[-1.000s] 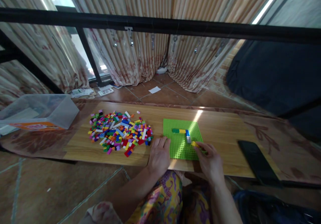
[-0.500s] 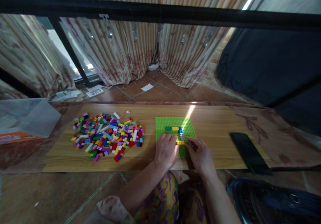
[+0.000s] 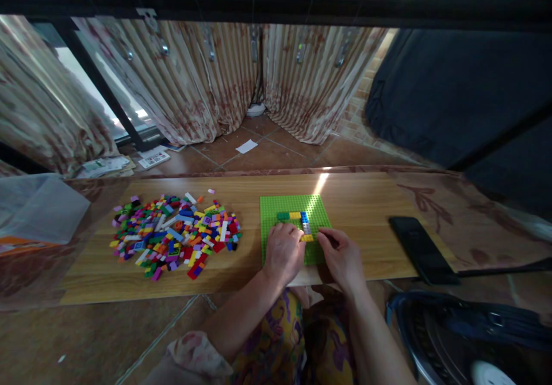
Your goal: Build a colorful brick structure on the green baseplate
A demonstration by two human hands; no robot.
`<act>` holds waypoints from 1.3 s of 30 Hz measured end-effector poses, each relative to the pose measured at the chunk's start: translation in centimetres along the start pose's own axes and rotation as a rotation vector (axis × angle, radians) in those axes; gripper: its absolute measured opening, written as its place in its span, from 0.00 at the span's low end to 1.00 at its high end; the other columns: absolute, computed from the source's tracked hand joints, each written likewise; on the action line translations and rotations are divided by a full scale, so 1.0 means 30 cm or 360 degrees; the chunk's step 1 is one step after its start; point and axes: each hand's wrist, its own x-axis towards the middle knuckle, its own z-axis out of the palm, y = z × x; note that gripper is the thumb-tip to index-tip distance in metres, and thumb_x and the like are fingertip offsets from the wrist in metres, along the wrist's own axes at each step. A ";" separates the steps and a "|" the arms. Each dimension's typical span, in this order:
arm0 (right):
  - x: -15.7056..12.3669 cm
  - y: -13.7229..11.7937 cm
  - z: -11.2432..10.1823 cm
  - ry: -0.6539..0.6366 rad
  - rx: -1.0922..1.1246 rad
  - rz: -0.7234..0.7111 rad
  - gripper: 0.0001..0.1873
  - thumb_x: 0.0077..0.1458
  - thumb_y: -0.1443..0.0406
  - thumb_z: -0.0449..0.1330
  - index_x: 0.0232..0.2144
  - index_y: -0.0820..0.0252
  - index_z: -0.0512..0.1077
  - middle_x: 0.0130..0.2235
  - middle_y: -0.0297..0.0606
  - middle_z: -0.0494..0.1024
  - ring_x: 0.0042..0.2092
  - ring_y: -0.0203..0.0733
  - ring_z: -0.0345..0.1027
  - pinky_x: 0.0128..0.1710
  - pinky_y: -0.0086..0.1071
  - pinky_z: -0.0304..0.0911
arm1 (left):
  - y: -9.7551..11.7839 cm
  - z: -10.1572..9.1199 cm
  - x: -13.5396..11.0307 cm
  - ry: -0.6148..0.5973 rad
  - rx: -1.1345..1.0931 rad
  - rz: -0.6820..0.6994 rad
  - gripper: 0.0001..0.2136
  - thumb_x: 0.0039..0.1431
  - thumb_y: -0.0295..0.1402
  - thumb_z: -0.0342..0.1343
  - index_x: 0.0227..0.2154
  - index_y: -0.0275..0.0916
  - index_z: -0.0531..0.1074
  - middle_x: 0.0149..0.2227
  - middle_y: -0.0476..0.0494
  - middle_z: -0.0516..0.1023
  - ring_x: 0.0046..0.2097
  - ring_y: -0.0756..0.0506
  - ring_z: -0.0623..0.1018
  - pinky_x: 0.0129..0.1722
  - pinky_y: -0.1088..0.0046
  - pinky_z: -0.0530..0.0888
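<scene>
A green baseplate [image 3: 317, 204] lies on the wooden board. On it, a green brick [image 3: 283, 216], a yellow brick [image 3: 295, 216], a blue brick [image 3: 303, 217] and a white or grey brick [image 3: 306, 228] form a bent row, with another yellow brick [image 3: 307, 238] at its near end. My left hand [image 3: 284, 251] rests over the plate's left part, fingers curled, tips beside the near yellow brick; what lies under them is hidden. Just right of that brick, my right hand [image 3: 344, 256] has thumb and forefinger pinched together. Anything between them is too small to make out.
A heap of mixed bricks [image 3: 172, 232] spreads over the left of the wooden board [image 3: 252, 287]. A black phone [image 3: 420, 250] lies at its right end. A clear plastic bin [image 3: 43, 206] stands far left, and a dark stool-like object [image 3: 452, 333] at lower right.
My right hand has drawn slightly right, away from the near yellow brick, its fingers now pinched. My left hand stays over the plate. The whole view has shifted a little.
</scene>
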 end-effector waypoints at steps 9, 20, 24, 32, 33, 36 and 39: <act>0.015 -0.007 0.035 0.0037 -0.0215 0.0035 0.21 0.46 0.49 0.62 0.33 0.61 0.77 0.32 0.41 0.76 0.33 0.44 0.67 0.36 0.37 0.61 | 0.009 -0.008 0.008 -0.0036 0.0061 -0.0044 0.05 0.60 0.32 0.55 0.35 0.39 0.76 0.37 0.45 0.77 0.43 0.42 0.72 0.44 0.64 0.67; 0.084 -0.019 0.019 -0.0140 -0.0451 0.0041 0.15 0.42 0.54 0.66 0.25 0.60 0.77 0.26 0.38 0.77 0.28 0.40 0.68 0.28 0.32 0.55 | 0.004 -0.014 0.051 -0.0186 0.0028 -0.0156 0.07 0.58 0.37 0.58 0.33 0.40 0.79 0.37 0.44 0.79 0.42 0.43 0.74 0.43 0.66 0.67; 0.109 -0.013 0.020 -0.0230 -0.0545 0.0050 0.13 0.41 0.55 0.67 0.22 0.60 0.76 0.25 0.37 0.77 0.29 0.41 0.68 0.29 0.32 0.54 | 0.005 -0.006 0.057 -0.0218 0.0022 -0.0197 0.08 0.58 0.38 0.58 0.33 0.40 0.79 0.38 0.43 0.79 0.43 0.42 0.75 0.44 0.65 0.67; 0.093 -0.038 0.020 -0.0233 -0.0523 0.0002 0.14 0.43 0.55 0.66 0.20 0.59 0.75 0.26 0.40 0.77 0.31 0.42 0.69 0.31 0.32 0.55 | 0.022 -0.034 0.047 -0.0237 0.0034 -0.0240 0.09 0.60 0.38 0.56 0.32 0.40 0.79 0.39 0.43 0.79 0.44 0.43 0.75 0.45 0.66 0.68; 0.090 -0.040 0.019 -0.0221 -0.0493 -0.0009 0.14 0.43 0.54 0.65 0.20 0.59 0.74 0.26 0.40 0.77 0.31 0.42 0.69 0.31 0.32 0.55 | 0.025 -0.038 0.044 -0.0229 0.0040 -0.0235 0.09 0.60 0.38 0.56 0.33 0.40 0.79 0.39 0.43 0.79 0.44 0.43 0.75 0.45 0.66 0.68; 0.082 -0.035 0.009 -0.0212 -0.0369 -0.0022 0.19 0.46 0.50 0.61 0.19 0.59 0.74 0.24 0.38 0.76 0.30 0.41 0.67 0.30 0.31 0.55 | 0.029 -0.046 0.032 -0.0209 0.0049 -0.0217 0.08 0.58 0.37 0.57 0.36 0.41 0.78 0.40 0.43 0.78 0.46 0.41 0.75 0.46 0.65 0.69; 0.076 -0.016 -0.009 -0.0208 -0.0204 0.0015 0.27 0.53 0.46 0.51 0.21 0.61 0.75 0.22 0.38 0.74 0.27 0.41 0.66 0.28 0.31 0.55 | 0.026 -0.049 0.021 -0.0211 0.0040 -0.0190 0.13 0.54 0.35 0.61 0.42 0.41 0.76 0.44 0.42 0.78 0.48 0.40 0.74 0.49 0.64 0.69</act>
